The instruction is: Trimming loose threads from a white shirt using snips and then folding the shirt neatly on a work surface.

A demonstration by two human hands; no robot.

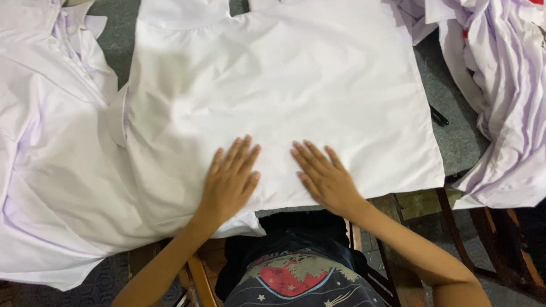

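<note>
Pressing flat, left hand (229, 181) and right hand (325, 177) lie open, fingers spread, on the white garment (284, 85), holding it smooth against the desk (449, 136).

Grey work surface on a wooden frame, under even indoor light

The grey felt-like surface (455, 131) shows bare at the right and top left; brown wooden frame rails (500, 250) run below its near edge, over a dark patterned floor (85, 287).
</note>
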